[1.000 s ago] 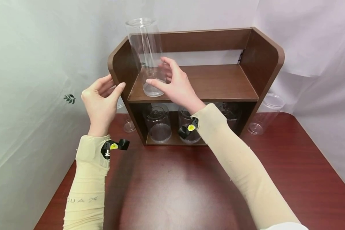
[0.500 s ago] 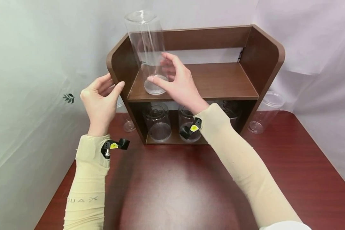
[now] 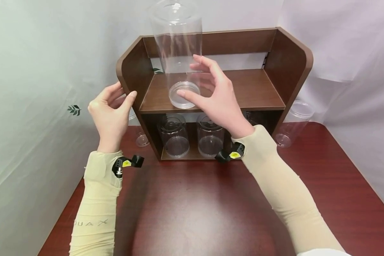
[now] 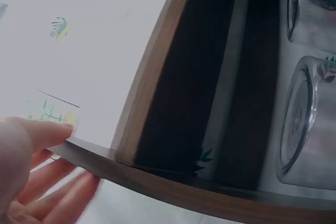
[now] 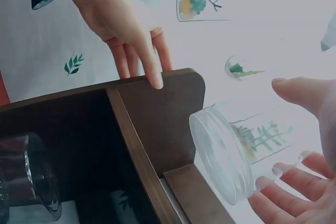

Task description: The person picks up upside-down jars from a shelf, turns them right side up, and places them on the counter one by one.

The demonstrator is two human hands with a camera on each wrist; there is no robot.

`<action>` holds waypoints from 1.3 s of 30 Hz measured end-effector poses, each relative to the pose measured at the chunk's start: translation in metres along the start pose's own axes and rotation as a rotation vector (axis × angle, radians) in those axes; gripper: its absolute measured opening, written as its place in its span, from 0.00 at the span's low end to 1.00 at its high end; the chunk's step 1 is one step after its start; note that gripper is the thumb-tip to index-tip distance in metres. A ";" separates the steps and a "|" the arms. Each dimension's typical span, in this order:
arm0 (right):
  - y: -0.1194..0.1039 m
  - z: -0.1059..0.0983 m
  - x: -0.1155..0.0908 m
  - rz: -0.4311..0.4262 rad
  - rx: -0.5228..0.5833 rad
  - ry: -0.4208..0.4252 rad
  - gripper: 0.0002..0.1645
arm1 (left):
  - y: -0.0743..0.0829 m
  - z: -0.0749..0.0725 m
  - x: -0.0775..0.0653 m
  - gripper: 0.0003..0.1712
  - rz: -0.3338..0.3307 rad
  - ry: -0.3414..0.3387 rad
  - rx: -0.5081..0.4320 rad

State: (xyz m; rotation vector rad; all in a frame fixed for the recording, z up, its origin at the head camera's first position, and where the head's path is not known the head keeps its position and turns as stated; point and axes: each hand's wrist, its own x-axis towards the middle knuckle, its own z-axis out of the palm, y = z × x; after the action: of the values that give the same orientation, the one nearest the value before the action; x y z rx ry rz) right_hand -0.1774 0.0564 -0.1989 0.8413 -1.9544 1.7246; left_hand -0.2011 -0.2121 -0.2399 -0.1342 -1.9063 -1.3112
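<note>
tall clear jar, in right hand; left hand at shelf side

sleeves [image 3: 96, 202]: two, pale, one per forearm, nearest; a black wrist device [image 3: 128, 162] with yellow label at each cuff.

table [image 3: 192, 206]: dark red, glossy, beneath the forearms.

left hand [image 3: 110, 110]: thumb and fingers slightly parted, pinching the front edge of the left side panel [image 3: 134, 67].

right hand [image 3: 219, 96]: spread wide in a curve, thumb on the near side, fingers round the far side; has hold of the tall clear jar [image 3: 179, 53].

tall clear jar: roughly upright, ringed end down; above the upper board [image 3: 252, 89], toward its left; base apart from the board in the right wrist view.

shelf unit [image 3: 291, 64]: brown, two levels, standing on the table.

lower jars [image 3: 176, 137]: clear; two side by side on the lower level, a third dimly seen, mostly hidden by the right forearm.

outer jars [image 3: 292, 122]: clear, one on the table at either side of the unit; left one partly hidden.

backdrop [image 3: 35, 71]: pale cloth; leaf print [image 3: 74, 110] at left.
</note>
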 end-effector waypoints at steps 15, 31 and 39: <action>0.003 -0.023 -0.039 -0.008 0.080 0.028 0.41 | 0.059 0.008 -0.071 0.30 0.240 -0.127 -0.192; 0.044 -0.013 -0.084 0.028 0.208 -0.124 0.43 | 0.031 0.047 -0.121 0.64 0.174 -0.524 -0.379; 0.047 -0.014 -0.093 0.038 0.197 -0.136 0.49 | 0.003 0.057 -0.128 0.54 0.181 -0.469 -0.463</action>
State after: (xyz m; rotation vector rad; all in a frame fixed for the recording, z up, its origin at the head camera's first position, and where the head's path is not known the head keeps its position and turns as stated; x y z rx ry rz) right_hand -0.1416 0.0892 -0.2919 1.0199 -1.9184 1.9537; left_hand -0.1448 -0.1209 -0.3300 -0.8964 -1.8630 -1.6755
